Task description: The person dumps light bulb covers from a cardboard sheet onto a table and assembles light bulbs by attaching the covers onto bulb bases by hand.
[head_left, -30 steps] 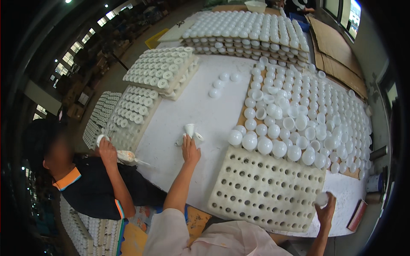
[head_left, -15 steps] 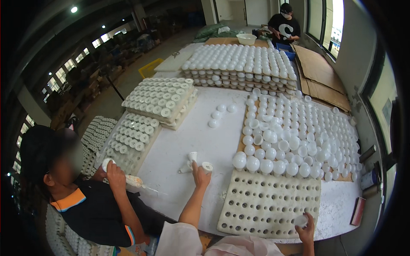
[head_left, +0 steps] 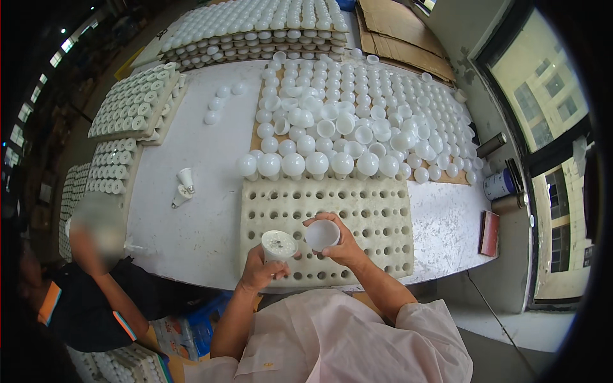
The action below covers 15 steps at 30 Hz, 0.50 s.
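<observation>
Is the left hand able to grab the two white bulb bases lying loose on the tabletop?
Probably not: the left hand grips another bulb base and would likely have to release it first, though nothing visible blocks its way to the two bases.

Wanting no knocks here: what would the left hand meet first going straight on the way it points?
The left hand, holding a white lamp base, would likely pass over the perforated tray and meet the round bulbs at its far edge; the hand's height is unclear, so the tray might come first.
</observation>
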Tool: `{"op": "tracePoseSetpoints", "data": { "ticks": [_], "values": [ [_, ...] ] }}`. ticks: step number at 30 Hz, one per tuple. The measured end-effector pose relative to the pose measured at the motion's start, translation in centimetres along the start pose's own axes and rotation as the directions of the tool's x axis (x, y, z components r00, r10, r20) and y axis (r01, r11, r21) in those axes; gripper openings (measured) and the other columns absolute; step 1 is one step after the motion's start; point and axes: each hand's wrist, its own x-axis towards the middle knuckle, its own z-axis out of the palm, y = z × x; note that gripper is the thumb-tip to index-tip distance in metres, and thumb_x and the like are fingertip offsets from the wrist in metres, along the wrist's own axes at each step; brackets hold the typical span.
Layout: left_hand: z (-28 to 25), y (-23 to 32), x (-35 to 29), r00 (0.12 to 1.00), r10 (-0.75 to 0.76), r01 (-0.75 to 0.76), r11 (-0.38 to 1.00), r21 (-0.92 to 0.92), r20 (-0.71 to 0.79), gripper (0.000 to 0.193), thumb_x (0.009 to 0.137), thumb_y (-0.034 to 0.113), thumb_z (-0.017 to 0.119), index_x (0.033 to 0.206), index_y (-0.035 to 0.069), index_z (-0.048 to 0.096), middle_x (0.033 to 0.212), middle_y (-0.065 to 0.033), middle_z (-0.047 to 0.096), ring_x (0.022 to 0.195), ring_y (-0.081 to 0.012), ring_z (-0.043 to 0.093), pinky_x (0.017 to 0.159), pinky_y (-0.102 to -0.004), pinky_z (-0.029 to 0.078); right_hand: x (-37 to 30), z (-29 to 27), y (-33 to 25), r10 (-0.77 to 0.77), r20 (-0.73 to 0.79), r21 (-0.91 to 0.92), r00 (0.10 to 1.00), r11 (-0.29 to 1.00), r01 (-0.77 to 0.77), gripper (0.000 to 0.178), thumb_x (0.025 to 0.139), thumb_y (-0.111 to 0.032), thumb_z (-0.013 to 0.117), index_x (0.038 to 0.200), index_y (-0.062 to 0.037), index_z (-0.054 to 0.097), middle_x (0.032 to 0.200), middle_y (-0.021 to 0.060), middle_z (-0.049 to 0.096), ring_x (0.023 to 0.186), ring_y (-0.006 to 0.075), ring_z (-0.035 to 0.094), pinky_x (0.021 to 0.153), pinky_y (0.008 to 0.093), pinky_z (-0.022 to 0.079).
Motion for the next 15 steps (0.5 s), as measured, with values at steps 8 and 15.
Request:
{"op": "tracePoseSetpoints", "data": {
  "ticks": [8, 15],
  "values": [
    [3.3, -1.3, -0.7, 1.0, 0.027, -0.028, 0.993, 0.111, 0.011, 0.039, 0.072, 0.005, 0.062, 0.108, -0.01, 0.057, 0.097, -0.014, 0.067, 0.052, -0.0076, 0.05, 0.057, -0.0267, 0.053, -2.0, 0.5, 0.2, -0.009, 0.049, 0.288, 0.999, 0.958, -0.005, 0.081, 0.068, -0.016, 0.08, 0.135, -0.0093, 0.035, 0.129, 0.0131, 0.049, 0.107, 0.0197, 0.055, 0.08, 0.0319, 0.052],
    [2.5, 0.1, -1.5, 0.995, -0.101, 0.104, 0.958, 0.268, -0.026, 0.033, 0.073, 0.01, 0.069, 0.101, -0.006, 0.062, 0.084, -0.0088, 0.066, 0.057, -0.0076, 0.055, 0.054, -0.0234, 0.049, -2.3, 0.6, -0.8, -0.022, 0.102, -0.173, 0.995, 0.984, 0.04, 0.083, 0.066, -0.014, 0.082, 0.135, -0.0081, 0.037, 0.127, 0.011, 0.05, 0.108, 0.021, 0.055, 0.088, 0.0352, 0.048]
  ]
}}
